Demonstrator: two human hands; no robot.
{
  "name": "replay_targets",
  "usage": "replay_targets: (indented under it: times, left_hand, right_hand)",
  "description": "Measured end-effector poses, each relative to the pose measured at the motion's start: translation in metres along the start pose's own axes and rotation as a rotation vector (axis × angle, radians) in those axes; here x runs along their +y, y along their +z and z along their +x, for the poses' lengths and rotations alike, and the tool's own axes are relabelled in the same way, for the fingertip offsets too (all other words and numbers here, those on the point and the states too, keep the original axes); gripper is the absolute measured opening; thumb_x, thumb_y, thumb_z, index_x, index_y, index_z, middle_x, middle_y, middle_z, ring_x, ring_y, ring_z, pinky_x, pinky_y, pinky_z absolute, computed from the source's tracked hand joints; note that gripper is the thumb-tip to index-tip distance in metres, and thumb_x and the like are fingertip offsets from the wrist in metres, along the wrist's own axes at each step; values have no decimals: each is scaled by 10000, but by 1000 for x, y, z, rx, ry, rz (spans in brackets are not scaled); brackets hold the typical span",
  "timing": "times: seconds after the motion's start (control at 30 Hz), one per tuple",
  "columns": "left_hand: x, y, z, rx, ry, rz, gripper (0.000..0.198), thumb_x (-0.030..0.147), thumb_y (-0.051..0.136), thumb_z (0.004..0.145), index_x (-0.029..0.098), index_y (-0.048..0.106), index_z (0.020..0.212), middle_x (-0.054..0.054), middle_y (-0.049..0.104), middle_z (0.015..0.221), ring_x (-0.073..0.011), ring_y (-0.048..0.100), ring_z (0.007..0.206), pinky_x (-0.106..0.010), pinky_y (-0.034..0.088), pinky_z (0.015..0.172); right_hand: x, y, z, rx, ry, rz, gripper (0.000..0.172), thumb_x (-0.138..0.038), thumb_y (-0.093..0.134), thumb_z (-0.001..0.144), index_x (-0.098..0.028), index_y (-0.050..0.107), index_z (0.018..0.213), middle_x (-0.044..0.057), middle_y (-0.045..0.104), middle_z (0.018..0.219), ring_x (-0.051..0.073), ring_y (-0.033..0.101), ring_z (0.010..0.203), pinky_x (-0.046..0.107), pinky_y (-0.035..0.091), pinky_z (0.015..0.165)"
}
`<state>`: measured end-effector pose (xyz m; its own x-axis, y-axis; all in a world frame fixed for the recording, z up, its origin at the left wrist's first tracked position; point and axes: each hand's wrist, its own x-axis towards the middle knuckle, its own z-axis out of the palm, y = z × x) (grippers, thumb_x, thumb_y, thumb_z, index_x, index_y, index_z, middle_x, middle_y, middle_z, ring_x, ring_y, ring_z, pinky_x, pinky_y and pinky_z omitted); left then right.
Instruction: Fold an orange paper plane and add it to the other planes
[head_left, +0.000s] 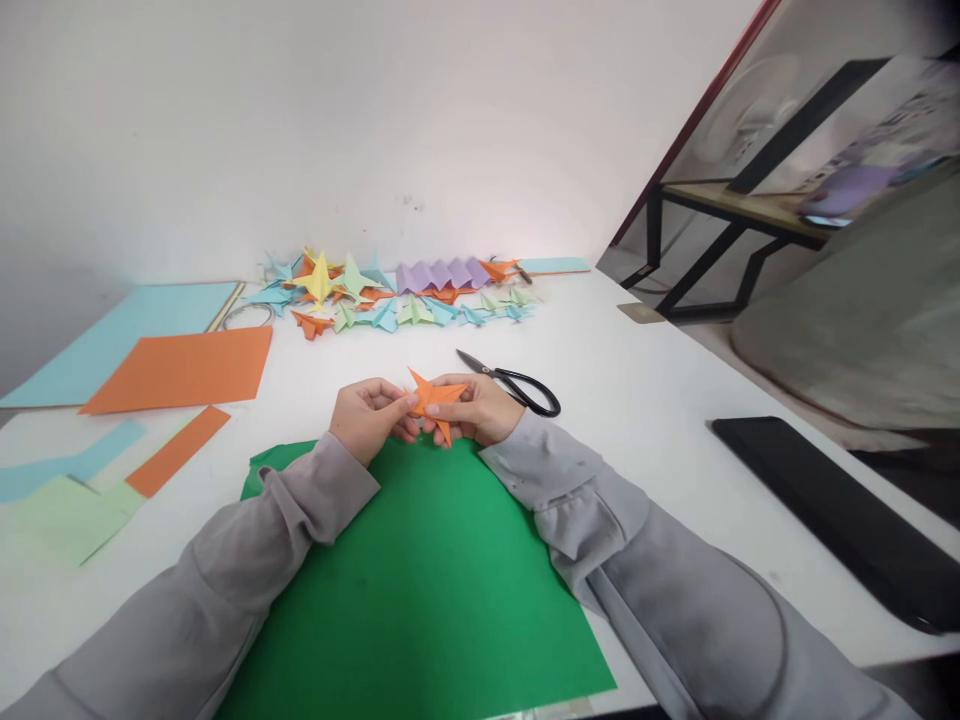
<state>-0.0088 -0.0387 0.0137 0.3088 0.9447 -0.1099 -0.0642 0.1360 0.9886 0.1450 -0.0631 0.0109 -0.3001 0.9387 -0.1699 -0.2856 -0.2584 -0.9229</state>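
Note:
An orange paper star (430, 396) with pointed arms is held up between my two hands, over the far edge of a green sheet (405, 580). My left hand (373, 408) pinches one side of the star between thumb and fingers. On its other side, my right hand (480, 408) grips it with the thumb on top and the fingers underneath. Part of the star is hidden by my fingers. Just beyond my right hand lies a pair of scissors (517, 382) with black handles, touching neither hand.
Folded paper stars (319, 282) in several colours line the wall, beside a pleated purple paper (442, 275). Orange sheets (187, 368), a blue sheet (165, 310) and paper strips (176, 452) lie at left. A long black object (832, 510) sits at right.

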Motion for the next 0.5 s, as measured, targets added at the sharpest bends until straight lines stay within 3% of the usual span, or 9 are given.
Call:
replay_targets:
  times: [0.5]
  left_hand:
    - [-2, -2, 1, -14, -16, -46, 378, 346, 807, 472, 116, 530, 589, -37, 593, 401, -135, 560, 352, -221, 466, 363]
  right_hand:
    - [2, 0, 1, 6, 6, 7, 362, -261, 823, 478, -113, 598, 719, 14, 662, 523, 121, 598, 414, 209, 481, 393]
